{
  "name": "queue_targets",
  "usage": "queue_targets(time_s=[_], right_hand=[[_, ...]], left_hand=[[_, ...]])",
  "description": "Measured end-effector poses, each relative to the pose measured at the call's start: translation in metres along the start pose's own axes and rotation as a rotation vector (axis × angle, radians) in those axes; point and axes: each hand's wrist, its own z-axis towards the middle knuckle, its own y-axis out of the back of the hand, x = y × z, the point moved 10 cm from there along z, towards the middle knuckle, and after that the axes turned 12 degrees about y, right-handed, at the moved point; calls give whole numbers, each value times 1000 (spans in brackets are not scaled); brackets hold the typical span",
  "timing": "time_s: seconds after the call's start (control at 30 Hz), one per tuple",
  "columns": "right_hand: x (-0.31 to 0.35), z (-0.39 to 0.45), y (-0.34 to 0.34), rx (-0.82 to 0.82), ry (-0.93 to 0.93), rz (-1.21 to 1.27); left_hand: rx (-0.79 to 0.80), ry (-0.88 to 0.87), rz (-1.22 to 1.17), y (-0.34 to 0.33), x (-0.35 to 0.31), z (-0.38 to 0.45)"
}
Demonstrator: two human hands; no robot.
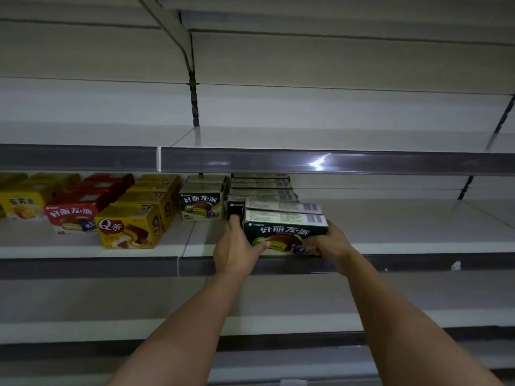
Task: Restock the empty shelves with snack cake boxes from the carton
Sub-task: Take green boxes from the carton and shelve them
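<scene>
A dark green snack cake box (284, 232) is held at the shelf (418, 247) front, gripped at both ends by the left hand (237, 246) and right hand (328, 242). It is probably light, stiff cardboard, best held by its ends.

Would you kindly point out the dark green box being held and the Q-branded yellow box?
dark green box (284, 232), head view, front face.
Q-branded yellow box (125, 231), head view, front face.

I see a dark green box (285, 234) with white lettering and a brown-and-green cake picture. Left of it sit a yellow box (129, 227) and a red box (73, 215). The shelf (404, 227) is pale grey-white, its front edge darker grey.
</scene>
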Motion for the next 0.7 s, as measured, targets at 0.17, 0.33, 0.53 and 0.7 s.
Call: queue_targets(time_s=[0.17,0.33,0.53,0.7], right_hand=[[-6,-5,67,-60,-23,16],[-16,-1,138,-98,12,-74],[-21,22,174,-85,108,-194],[-36,48,170,-72,155,-241]], left_hand=[[-30,-71,-47,-25,-57,-26],[9,-43,-77,-77,-104,-49],[11,73,35,-110,-130,-48],[33,147,49,-128,-134,-26]])
